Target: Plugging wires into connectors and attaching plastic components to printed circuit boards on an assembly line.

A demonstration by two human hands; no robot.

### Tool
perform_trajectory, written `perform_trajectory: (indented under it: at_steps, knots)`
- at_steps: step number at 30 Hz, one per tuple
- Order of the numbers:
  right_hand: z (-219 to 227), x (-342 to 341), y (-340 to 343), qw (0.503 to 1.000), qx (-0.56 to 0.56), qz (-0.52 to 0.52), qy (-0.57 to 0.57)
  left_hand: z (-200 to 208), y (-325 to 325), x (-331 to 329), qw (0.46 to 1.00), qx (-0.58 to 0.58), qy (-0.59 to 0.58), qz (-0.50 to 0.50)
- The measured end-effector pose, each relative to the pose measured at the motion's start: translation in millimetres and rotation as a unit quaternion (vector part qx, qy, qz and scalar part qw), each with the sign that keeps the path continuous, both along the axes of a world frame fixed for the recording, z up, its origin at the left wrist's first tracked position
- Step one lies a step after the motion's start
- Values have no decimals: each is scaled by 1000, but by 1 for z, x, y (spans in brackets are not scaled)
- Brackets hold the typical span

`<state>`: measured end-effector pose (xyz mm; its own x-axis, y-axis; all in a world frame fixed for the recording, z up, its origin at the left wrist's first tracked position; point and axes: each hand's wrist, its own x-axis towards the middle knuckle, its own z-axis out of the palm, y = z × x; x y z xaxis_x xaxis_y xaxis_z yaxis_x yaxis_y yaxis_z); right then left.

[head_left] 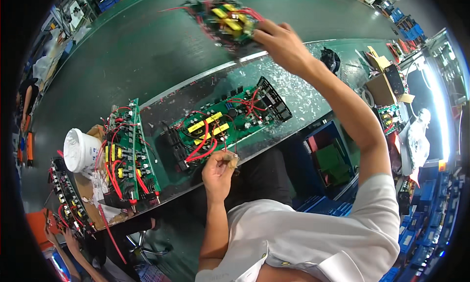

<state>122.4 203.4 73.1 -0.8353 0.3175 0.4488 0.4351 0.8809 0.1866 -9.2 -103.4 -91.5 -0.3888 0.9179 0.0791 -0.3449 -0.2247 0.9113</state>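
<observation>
Beyond the bench's far edge my right hand (285, 46) is closed on a circuit board (230, 21) with yellow parts and red wires. That board is held up in the air and blurred by motion. My left hand (218, 175) is pinched at the near edge of the bench, around something small that I cannot make out. Just past it lies a second green board (230, 120), fitted with yellow transformers, thick red leads and black end panels. Thin wires run from this board down toward my left fingertips.
Several upright green boards (129, 152) stand to the left beside a white bucket (81, 150). At far left, another person's hands (68, 238) are near more boards (68, 196). On the right are a black bundle (330, 60), a cardboard box (383, 88) and blue bins (416, 223).
</observation>
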Motion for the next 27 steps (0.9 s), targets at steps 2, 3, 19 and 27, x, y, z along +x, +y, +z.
perform_trajectory:
  at_steps: [2,3,19,27]
  knots:
    - [-4,58,-11,1000,-4,-23,-13,-3,-1,0,1000,-6,19,14]
    - [-12,84,-18,999,-15,-36,-18,-1,-1,2,1000,-9,21,20]
    - [-57,142,-147,895,-289,-186,284,12,9,18,999,-34,40,-6]
    - [-123,31,-209,540,-770,2,341,16,8,24,989,-47,134,27]
